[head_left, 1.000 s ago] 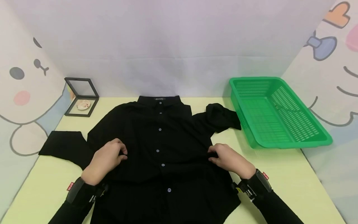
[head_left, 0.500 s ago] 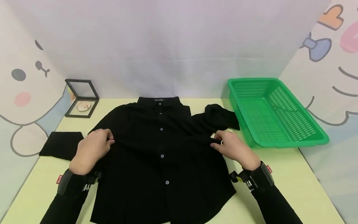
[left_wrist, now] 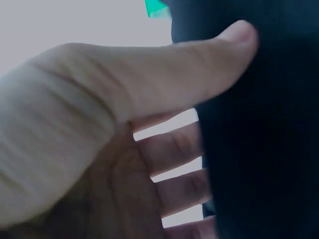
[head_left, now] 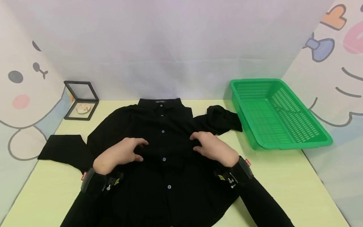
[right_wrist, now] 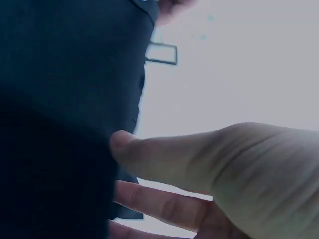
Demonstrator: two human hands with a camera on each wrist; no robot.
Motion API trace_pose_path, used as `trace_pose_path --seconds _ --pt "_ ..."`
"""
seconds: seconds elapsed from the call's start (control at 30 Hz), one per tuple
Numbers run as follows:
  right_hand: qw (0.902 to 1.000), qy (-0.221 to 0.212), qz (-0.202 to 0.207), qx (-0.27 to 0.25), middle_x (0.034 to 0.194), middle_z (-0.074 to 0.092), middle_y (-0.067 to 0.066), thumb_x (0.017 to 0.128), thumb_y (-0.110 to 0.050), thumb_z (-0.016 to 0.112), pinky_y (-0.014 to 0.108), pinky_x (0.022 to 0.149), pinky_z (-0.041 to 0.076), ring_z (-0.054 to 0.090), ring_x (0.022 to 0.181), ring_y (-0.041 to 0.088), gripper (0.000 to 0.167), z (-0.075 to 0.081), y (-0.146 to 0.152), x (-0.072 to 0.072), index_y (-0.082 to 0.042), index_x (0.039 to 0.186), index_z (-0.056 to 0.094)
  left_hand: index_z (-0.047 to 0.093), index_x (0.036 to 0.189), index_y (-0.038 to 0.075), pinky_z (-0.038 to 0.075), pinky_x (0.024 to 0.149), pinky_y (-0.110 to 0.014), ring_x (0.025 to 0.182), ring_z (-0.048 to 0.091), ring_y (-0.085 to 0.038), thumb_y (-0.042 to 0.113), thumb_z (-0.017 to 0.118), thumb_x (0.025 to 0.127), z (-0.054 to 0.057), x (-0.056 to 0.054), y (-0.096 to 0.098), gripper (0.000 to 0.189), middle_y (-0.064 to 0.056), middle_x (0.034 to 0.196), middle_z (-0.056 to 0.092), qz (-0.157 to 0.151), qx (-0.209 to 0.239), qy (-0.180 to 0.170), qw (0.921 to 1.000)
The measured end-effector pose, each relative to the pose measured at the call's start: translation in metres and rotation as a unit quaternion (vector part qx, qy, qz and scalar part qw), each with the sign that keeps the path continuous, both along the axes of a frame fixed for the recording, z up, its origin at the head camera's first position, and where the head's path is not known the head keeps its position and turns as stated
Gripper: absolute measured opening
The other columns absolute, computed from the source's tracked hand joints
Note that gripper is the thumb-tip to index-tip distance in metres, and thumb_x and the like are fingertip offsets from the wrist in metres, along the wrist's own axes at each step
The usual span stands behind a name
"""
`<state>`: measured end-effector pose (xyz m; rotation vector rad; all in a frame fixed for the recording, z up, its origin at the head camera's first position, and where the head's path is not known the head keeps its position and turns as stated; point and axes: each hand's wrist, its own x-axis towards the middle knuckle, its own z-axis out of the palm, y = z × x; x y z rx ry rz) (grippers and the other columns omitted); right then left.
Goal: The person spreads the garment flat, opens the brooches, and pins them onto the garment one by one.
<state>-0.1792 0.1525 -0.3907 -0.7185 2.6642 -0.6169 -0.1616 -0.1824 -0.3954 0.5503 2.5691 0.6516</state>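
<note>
A black button-up shirt [head_left: 153, 176] lies front up, collar at the far side. Its left-hand sleeve [head_left: 63, 147] stretches out over the table, while the right-hand sleeve [head_left: 224, 119] is bunched up near the basket. My left hand [head_left: 120, 154] is over the left half of the shirt, thumb and fingers apart. Over the right half is my right hand [head_left: 214, 148], its fingers loosely bent and the thumb apart from them. In the left wrist view the thumb [left_wrist: 169, 69] is straight against the dark cloth. The right thumb [right_wrist: 164, 154] reaches the shirt's edge in the right wrist view.
A green plastic basket [head_left: 256, 143] stands at the right, close to the bunched sleeve. At the back left, a black-framed case [head_left: 89, 104] stands unfolded with a small round pale item [head_left: 83, 108] inside. White cloth walls surround the yellow table [head_left: 272, 195].
Both hands first spread to the shirt's sides and pinched it, drawing the cloth up. Now they have let go and moved inward, closer together over the front.
</note>
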Motion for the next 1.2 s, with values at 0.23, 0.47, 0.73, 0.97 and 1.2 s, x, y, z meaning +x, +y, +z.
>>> trace_pose_path --seconds 0.23,0.47,0.73,0.97,1.2 --pt "0.9975 -0.043 -0.001 0.056 0.120 0.067 0.014 0.102 -0.008 0.063 0.036 0.086 0.052 0.066 0.098 0.025 0.027 -0.002 -0.015 -0.004 -0.004 0.129 0.065 0.073 0.110 0.007 0.056 0.074 -0.034 0.088 0.068 -0.018 0.015 0.073 0.096 -0.009 -0.005 0.012 0.016 -0.009 0.108 0.073 -0.009 0.001 0.017 0.9998" --pt "0.9975 -0.051 0.003 0.048 0.075 0.055 0.005 0.101 -0.006 0.064 0.035 0.068 0.042 0.052 0.066 0.017 0.010 0.001 -0.004 -0.009 -0.010 0.093 0.070 0.068 0.092 0.013 0.048 0.064 -0.030 0.068 0.057 -0.012 0.013 0.073 0.096 -0.011 -0.009 0.004 0.007 -0.001 0.089 0.066 0.016 -0.009 0.039 0.9991" --pt "0.9913 -0.089 -0.034 0.091 0.074 0.051 0.005 0.098 -0.005 0.068 0.037 0.070 0.039 0.052 0.069 0.020 0.012 0.004 0.007 -0.020 -0.011 0.088 0.069 0.064 0.094 0.011 0.046 0.066 -0.031 0.071 0.056 -0.014 0.006 0.075 0.093 -0.008 -0.010 -0.013 0.012 -0.001 0.087 0.063 0.034 -0.010 0.043 0.9984" --pt "0.9897 -0.087 -0.047 0.104 0.104 0.068 0.012 0.098 -0.005 0.068 0.037 0.077 0.049 0.061 0.083 0.023 0.011 0.014 0.021 -0.028 -0.008 0.107 0.074 0.071 0.097 0.006 0.050 0.069 -0.032 0.077 0.064 -0.015 -0.003 0.069 0.094 0.000 -0.010 -0.028 0.010 -0.002 0.085 0.068 0.050 0.004 0.064 0.9967" --pt "0.9938 -0.062 -0.050 0.078 0.111 0.070 0.016 0.100 -0.004 0.065 0.037 0.077 0.053 0.066 0.090 0.027 0.016 0.020 0.032 -0.028 -0.003 0.114 0.072 0.068 0.097 0.008 0.049 0.070 -0.034 0.074 0.058 -0.015 0.003 0.068 0.098 0.004 -0.008 -0.033 0.005 -0.003 0.090 0.066 0.043 0.015 0.106 0.9933"
